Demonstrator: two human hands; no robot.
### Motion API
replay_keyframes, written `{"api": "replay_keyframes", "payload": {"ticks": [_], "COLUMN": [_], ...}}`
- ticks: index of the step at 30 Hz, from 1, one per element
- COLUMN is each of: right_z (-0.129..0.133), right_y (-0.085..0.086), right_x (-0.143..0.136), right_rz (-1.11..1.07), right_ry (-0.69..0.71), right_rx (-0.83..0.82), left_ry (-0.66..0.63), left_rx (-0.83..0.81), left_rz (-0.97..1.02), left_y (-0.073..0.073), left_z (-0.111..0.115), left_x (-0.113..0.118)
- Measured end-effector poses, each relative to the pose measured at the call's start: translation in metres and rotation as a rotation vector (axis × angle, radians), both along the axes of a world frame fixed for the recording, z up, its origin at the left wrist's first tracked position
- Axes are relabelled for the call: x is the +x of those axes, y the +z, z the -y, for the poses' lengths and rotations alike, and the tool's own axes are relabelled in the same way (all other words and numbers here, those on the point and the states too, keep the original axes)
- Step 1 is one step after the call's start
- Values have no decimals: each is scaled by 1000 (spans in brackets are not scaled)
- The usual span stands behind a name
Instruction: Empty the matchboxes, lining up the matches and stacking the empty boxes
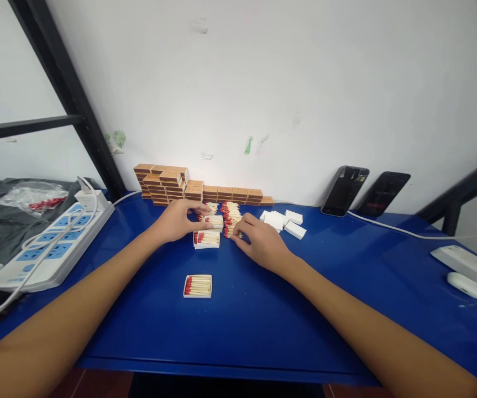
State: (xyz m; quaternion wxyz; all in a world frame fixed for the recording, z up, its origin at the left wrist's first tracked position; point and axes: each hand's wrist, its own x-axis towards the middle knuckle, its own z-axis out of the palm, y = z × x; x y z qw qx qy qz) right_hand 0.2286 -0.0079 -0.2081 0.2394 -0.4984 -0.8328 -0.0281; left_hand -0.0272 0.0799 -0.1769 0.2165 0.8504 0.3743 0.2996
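Observation:
My left hand (177, 220) rests on a filled white matchbox tray (212, 220), fingers touching its top. Just in front of it lies a second filled tray (207, 239). My right hand (262, 242) pinches at the near end of a loose pile of red-tipped matches (230, 216) in the middle of the blue table (238, 326). A third filled tray (197, 286) sits alone nearer to me. Several empty white trays (284, 221) lie to the right of the pile. Brown matchbox sleeves (180, 188) are stacked along the wall behind.
A white power strip (51, 249) with cables lies at the left, beside a plastic bag (31, 196). Two dark phones (362, 190) lean on the wall at the right. A white cable, a flat white device (466, 265) and a mouse-like object (466, 283) sit far right.

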Motion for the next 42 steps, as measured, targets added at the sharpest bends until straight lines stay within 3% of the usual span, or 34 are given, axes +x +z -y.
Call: {"api": "replay_keyframes", "payload": {"ticks": [9,17,20,30,38,42], "right_z": [-2,-48,-54,17,27,36], "right_y": [13,44,49,49,38,40], "right_x": [2,-2,-8,-18,-22,-22], "right_rz": [-131,-144,-151,-223,-177,-195], "right_ry": [17,78,103,197,305,324], "right_rx": [4,-145,-169,-283,-226,-280], "left_ry": [16,55,75,104,131,124], "left_rx": [13,78,88,177,221,220], "left_rz": [140,214,208,198,160,167], "left_y": [4,1,3,7,7,7], "left_z": [0,-5,-4,0,1,0], "left_x": [-2,-6,-7,-6,-6,-5]}}
